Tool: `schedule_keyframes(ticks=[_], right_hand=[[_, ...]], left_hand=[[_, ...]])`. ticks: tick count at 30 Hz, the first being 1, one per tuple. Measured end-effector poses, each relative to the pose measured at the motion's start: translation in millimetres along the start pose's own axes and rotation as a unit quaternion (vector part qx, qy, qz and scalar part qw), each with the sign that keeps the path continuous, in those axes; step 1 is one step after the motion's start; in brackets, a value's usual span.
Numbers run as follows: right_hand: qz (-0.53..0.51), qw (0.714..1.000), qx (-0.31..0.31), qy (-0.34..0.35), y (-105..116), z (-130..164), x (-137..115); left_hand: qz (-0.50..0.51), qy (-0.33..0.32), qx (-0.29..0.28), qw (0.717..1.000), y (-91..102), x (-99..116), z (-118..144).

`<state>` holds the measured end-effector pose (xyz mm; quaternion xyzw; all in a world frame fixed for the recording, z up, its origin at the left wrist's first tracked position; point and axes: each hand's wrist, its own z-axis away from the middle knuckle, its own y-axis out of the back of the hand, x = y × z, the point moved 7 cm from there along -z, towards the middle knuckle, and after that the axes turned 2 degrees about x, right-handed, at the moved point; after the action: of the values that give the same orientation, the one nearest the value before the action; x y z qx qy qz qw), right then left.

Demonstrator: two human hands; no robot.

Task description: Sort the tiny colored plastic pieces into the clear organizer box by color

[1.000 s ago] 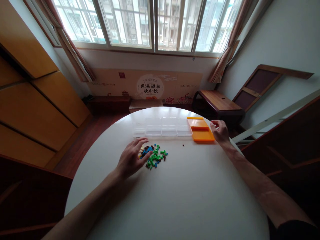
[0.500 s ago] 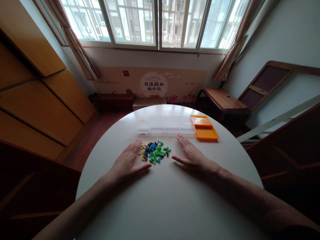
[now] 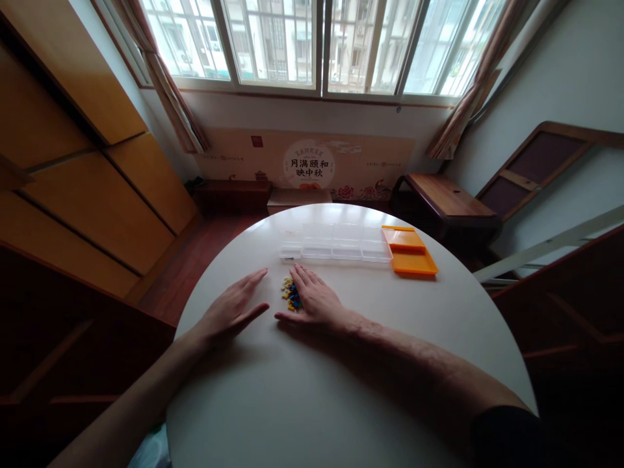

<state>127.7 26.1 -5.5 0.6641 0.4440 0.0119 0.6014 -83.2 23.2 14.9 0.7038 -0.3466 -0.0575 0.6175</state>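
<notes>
A pile of small building bricks lies on the round white table, with cream, yellow, blue and a little green showing. My right hand is spread flat over the right part of the pile, palm down, and hides many of the bricks. To the left of the pile, my left hand is held with fingers stretched and thumb apart, touching no brick. Behind the hands stands a clear plastic compartment box. An orange tray with a step in it adjoins the box's right end.
Beyond the table's far edge are a low wooden bench at the right and a cardboard-coloured box. Wooden cabinets line the left side. A plastic bag shows below the table's left edge.
My right hand has moved left onto the bricks and covers many of them. My left hand has drawn away to the left of the pile. The view has shifted slightly.
</notes>
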Motion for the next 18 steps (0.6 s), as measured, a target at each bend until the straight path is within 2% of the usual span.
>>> schedule_keyframes(ticks=[4,10,18], right_hand=[[0.01,1.0,0.004,0.016,-18,-17,-21],[0.012,0.999,-0.005,0.046,-42,-37,-63],[0.018,0.997,0.006,0.072,-72,-55,-102]], left_hand=[[0.023,0.039,0.033,0.998,13.2,-14,12],[0.04,0.073,0.076,0.994,16.0,-26,18],[0.056,0.09,0.119,0.987,28.8,-25,23]])
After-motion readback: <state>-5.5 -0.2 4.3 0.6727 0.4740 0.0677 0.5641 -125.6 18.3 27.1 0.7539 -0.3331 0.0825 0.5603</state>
